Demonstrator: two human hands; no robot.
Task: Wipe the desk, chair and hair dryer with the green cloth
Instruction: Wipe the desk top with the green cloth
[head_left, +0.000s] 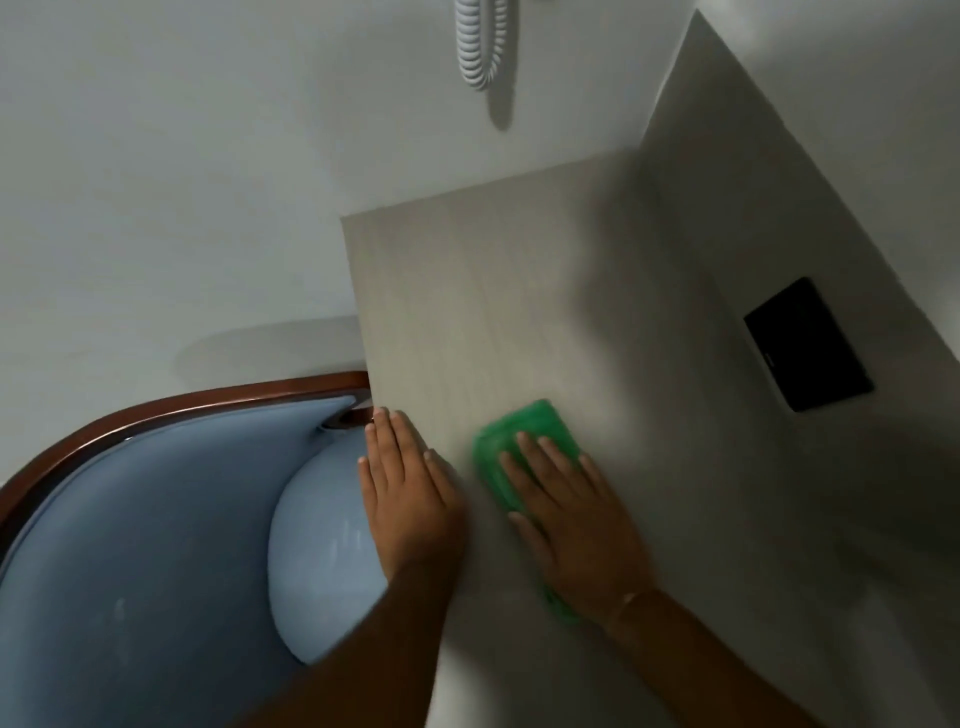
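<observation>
Two hands lie flat on the pale, faintly grained counter (498, 291). The right hand (576, 525) presses down on the cloth (535, 423), fingers spread and straight, palm covering most of it, not gripping but pinning it to the surface. The cloth is bright green, folded into a thick oblong pad with soft, rounded corners; one end shows beyond the fingertips and a small strip peeks out by the wrist. It sits near the counter's left edge, toward the front. The left hand (408, 493) rests open just beside it, fingers together, its outer side hanging over the counter's edge, holding nothing.

To the left stands the chair (130, 545), padded in light blue with a dark reddish wooden rim that touches the counter's side. A black rectangular panel (808, 345) is set in the grey wall on the right. A white coiled cord (480, 47) hangs against the back wall above the counter, well apart from the cloth.
</observation>
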